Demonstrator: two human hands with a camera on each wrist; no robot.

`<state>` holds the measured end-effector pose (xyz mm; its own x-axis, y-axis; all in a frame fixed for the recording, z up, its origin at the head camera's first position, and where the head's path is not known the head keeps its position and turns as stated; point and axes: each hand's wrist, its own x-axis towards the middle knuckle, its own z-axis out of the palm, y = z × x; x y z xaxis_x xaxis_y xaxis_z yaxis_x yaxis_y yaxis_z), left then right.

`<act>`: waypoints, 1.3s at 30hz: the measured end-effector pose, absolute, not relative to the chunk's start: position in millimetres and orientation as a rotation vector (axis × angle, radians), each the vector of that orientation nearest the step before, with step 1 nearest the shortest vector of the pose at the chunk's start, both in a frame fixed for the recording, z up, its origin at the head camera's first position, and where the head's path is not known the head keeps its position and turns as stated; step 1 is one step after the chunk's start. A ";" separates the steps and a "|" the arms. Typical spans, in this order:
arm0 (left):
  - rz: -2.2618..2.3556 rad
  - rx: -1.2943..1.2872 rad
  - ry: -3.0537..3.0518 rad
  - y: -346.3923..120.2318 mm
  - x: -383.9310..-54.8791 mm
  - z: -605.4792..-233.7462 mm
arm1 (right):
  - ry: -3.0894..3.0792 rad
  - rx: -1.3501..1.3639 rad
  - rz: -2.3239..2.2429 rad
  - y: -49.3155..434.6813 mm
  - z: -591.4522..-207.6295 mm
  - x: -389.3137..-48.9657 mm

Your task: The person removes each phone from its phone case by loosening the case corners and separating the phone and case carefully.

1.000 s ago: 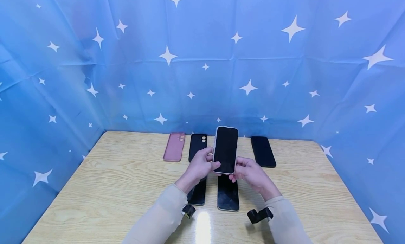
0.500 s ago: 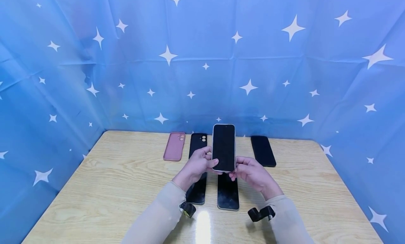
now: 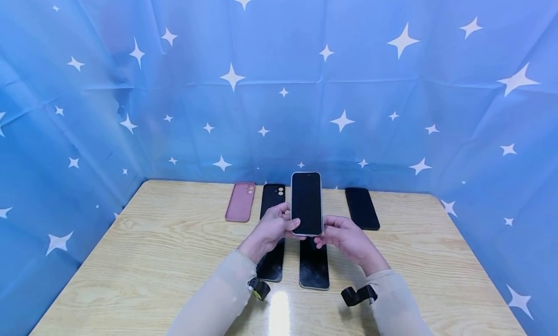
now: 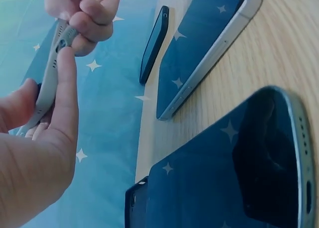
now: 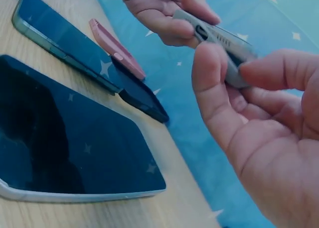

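Observation:
A dark-screened phone point(image 3: 306, 203) with a light grey case around it is held up above the table, screen toward the head camera. My left hand point(image 3: 272, 228) grips its left side, with the thumb on the screen's lower corner. My right hand point(image 3: 346, 236) pinches the lower right corner between thumb and fingers. In the wrist views, the grey case's bottom edge point(image 4: 66, 38) stands partly away from the phone near the charging port. The case's back is hidden from the head view.
Two phones lie screen up nearer me, a left one point(image 3: 271, 266) and a right one point(image 3: 314, 270). Behind are a pink phone case point(image 3: 240, 203), a black phone case point(image 3: 272, 196) and a black phone-shaped item point(image 3: 363, 208). A starry blue curtain point(image 3: 279, 108) hangs behind the wooden table point(image 3: 174, 258).
The held phone has shifted slightly left and turned from a rightward lean to nearly straight. Both hands keep their hold. The things on the table have not moved.

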<state>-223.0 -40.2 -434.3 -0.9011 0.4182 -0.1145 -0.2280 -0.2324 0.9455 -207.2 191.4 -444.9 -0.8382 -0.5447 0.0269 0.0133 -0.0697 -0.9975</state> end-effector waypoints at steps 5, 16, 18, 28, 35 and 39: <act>2.167 0.202 1.660 -43.7 -224.4 -434.6 | 2.036 -0.470 -1.857 185.8 -434.9 -200.4; 2.143 0.213 1.703 -45.0 -222.7 -431.0 | 2.531 -0.201 -1.828 170.2 -429.8 -192.5; 2.131 0.218 1.727 -44.0 -222.0 -431.2 | 2.607 -0.201 -1.755 168.0 -428.4 -191.6; 2.115 0.215 1.813 -38.9 -219.6 -429.5 | 2.782 -0.333 -1.411 166.1 -412.5 -187.3; 2.090 0.236 1.854 -37.4 -221.1 -431.1 | 2.712 -0.215 -1.486 165.7 -412.0 -188.4; 2.074 0.243 1.883 -36.8 -221.4 -433.3 | 2.718 -0.173 -1.497 165.1 -416.3 -189.9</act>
